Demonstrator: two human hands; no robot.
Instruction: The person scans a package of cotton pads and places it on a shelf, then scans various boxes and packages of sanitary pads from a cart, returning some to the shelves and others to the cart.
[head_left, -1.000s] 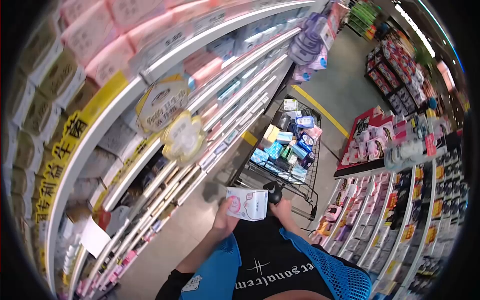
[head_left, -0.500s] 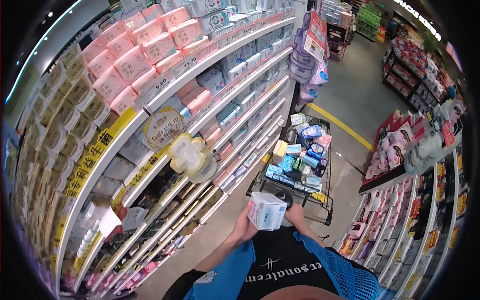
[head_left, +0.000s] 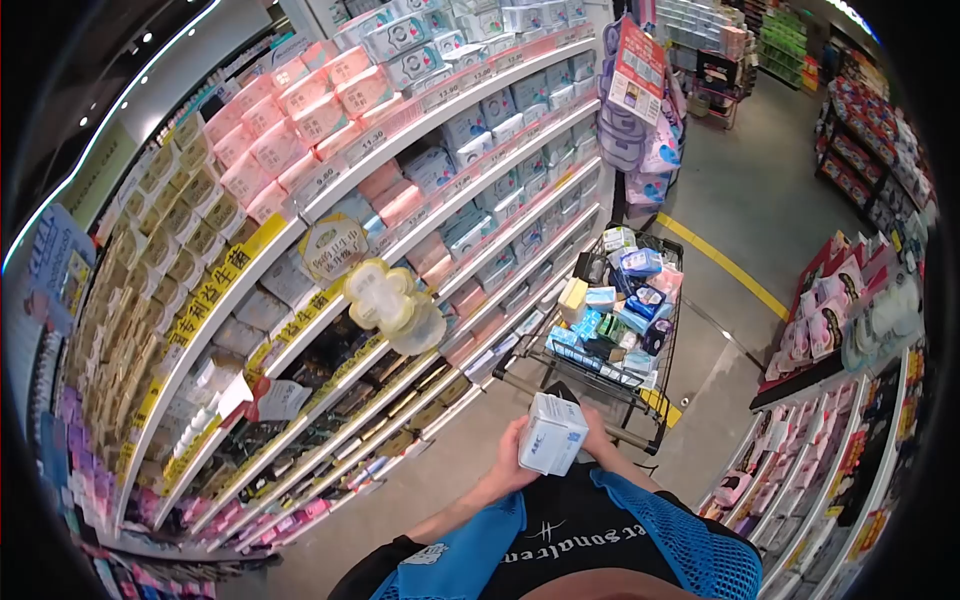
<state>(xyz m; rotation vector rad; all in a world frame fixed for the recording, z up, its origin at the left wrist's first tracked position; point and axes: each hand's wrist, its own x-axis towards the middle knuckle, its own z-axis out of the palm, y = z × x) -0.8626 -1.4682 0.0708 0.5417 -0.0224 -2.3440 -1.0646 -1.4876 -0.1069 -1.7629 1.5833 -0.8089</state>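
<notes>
A white and pale blue package (head_left: 552, 436) with "ABC" printed on it is held in front of my chest. My left hand (head_left: 512, 452) grips its left side. On its right side is my right hand (head_left: 594, 430), its fingers largely hidden behind the package. Just beyond, a black wire shopping cart (head_left: 606, 388) holds several small packages in blue, white, yellow and dark colours.
Shelves (head_left: 400, 130) of pink, white and gold packages run along the left, with a flower-shaped yellow sign (head_left: 385, 297) sticking out. More shelves (head_left: 800, 440) stand at the right, below a red display (head_left: 815, 300). A yellow line (head_left: 725, 262) crosses the floor.
The package has turned in my hands and now shows more of its side. My view has shifted left, so the cart and shelves appear farther right.
</notes>
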